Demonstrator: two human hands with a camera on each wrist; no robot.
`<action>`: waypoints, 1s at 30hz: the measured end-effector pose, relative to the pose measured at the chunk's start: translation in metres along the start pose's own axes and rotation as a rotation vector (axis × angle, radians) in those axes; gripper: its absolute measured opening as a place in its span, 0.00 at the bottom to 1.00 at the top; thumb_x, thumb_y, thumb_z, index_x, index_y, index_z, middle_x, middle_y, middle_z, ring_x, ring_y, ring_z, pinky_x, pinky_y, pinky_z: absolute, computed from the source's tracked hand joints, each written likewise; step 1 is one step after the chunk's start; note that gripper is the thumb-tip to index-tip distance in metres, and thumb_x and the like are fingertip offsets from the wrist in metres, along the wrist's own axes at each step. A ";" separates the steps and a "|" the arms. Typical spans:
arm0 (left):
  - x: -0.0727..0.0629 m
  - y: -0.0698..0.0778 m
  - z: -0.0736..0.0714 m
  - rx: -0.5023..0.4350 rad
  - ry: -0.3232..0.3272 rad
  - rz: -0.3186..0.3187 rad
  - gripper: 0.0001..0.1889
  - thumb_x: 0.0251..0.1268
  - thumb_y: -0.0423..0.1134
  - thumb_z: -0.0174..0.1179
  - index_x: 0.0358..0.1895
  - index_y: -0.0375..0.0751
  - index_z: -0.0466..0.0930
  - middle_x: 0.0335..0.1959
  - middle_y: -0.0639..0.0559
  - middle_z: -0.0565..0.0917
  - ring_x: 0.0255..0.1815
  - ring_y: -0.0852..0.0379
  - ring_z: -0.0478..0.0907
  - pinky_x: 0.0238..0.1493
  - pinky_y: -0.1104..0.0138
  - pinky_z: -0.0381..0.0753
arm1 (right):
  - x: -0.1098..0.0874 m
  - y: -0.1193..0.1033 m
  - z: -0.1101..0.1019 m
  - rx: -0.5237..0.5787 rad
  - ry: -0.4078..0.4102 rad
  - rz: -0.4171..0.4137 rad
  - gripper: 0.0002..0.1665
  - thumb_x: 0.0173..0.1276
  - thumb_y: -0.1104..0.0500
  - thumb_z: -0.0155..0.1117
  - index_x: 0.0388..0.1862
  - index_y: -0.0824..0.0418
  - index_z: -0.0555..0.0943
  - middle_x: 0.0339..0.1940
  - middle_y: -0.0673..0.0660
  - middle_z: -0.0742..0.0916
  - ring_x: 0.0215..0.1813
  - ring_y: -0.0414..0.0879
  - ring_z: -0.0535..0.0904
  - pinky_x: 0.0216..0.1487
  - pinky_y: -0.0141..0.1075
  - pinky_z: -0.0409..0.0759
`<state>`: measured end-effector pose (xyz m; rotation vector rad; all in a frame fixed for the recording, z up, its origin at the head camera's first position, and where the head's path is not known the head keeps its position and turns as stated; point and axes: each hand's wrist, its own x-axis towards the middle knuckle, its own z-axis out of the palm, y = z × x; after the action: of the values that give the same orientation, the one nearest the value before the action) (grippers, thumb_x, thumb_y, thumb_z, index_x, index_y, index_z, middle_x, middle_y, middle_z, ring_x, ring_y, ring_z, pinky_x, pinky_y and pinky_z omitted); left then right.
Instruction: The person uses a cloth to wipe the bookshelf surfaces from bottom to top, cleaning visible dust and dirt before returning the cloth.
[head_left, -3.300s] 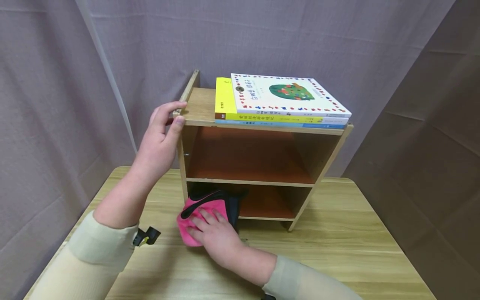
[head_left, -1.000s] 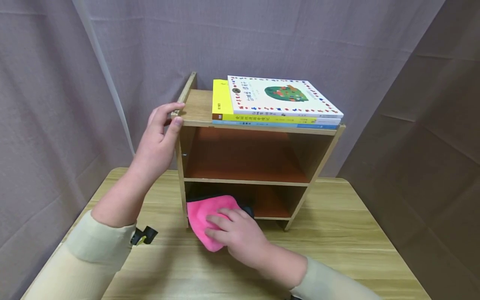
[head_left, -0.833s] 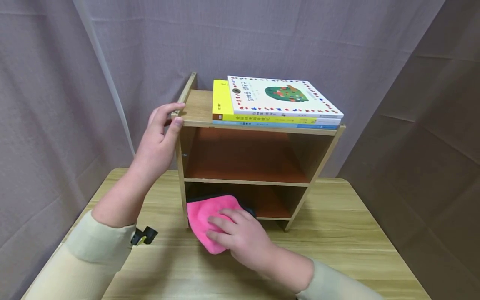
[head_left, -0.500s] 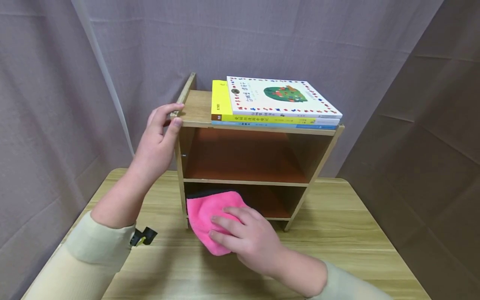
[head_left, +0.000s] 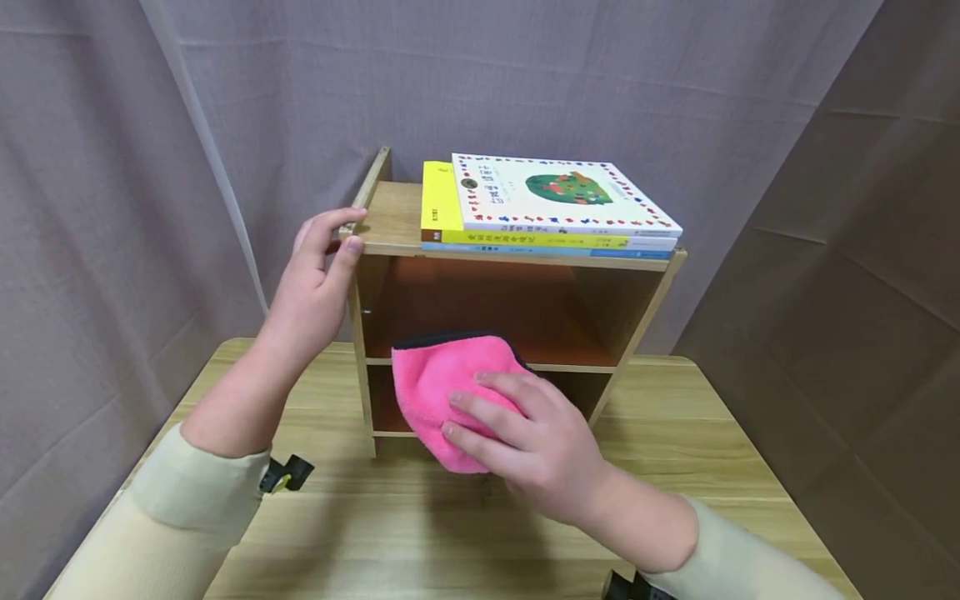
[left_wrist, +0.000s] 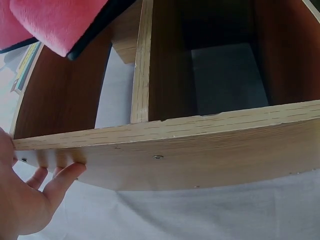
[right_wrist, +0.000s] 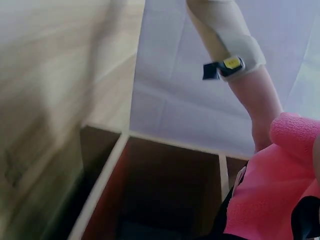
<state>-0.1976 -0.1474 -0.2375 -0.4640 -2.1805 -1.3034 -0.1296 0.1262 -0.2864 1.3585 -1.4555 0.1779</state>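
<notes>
In the head view, my right hand point(head_left: 536, 442) grips a pink cloth point(head_left: 438, 387) with dark edging, fingers bent over its near side. The cloth hangs in front of the middle and lower openings of a small wooden bookshelf point(head_left: 397, 215), hiding part of the middle board. My left hand point(head_left: 311, 275) holds the top left corner of the bookshelf, thumb on the front edge. Seen from the left wrist, its fingers point(left_wrist: 62, 182) lie against the outer side panel. The pink cloth point(right_wrist: 270, 192) covers the lower right of the right wrist view.
A stack of books point(head_left: 555, 196), white on top with yellow and blue below, lies flat on the bookshelf's top. Under it is a wooden table point(head_left: 675, 467). Grey curtains point(head_left: 525, 75) stand close behind and at both sides.
My right hand moved the cloth from the lower compartment outward, then up and right to the middle board's height. The cloth's pink side now faces forward more fully. My left hand stayed on the corner.
</notes>
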 end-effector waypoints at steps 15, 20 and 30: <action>0.000 0.000 0.000 -0.005 0.011 0.008 0.20 0.79 0.51 0.46 0.67 0.53 0.69 0.68 0.49 0.65 0.63 0.46 0.68 0.60 0.49 0.69 | -0.002 0.041 -0.009 -0.034 -0.094 0.065 0.12 0.74 0.56 0.60 0.47 0.55 0.88 0.50 0.55 0.87 0.52 0.59 0.82 0.47 0.53 0.84; 0.000 0.000 0.000 -0.002 0.011 0.005 0.20 0.79 0.51 0.46 0.68 0.52 0.69 0.68 0.48 0.65 0.63 0.45 0.68 0.61 0.49 0.69 | -0.008 0.051 -0.008 -0.044 -0.143 0.068 0.12 0.75 0.57 0.58 0.48 0.54 0.88 0.52 0.54 0.87 0.53 0.59 0.81 0.49 0.53 0.83; 0.000 0.000 0.000 -0.003 0.010 0.015 0.20 0.79 0.50 0.46 0.68 0.52 0.69 0.68 0.48 0.65 0.63 0.45 0.68 0.60 0.48 0.69 | -0.021 0.078 -0.010 -0.075 -0.276 0.067 0.11 0.71 0.60 0.64 0.50 0.54 0.87 0.54 0.54 0.86 0.56 0.59 0.80 0.54 0.52 0.80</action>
<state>-0.1980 -0.1474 -0.2377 -0.4738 -2.1629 -1.2987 -0.1899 0.1719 -0.2568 1.3117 -1.7213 -0.0226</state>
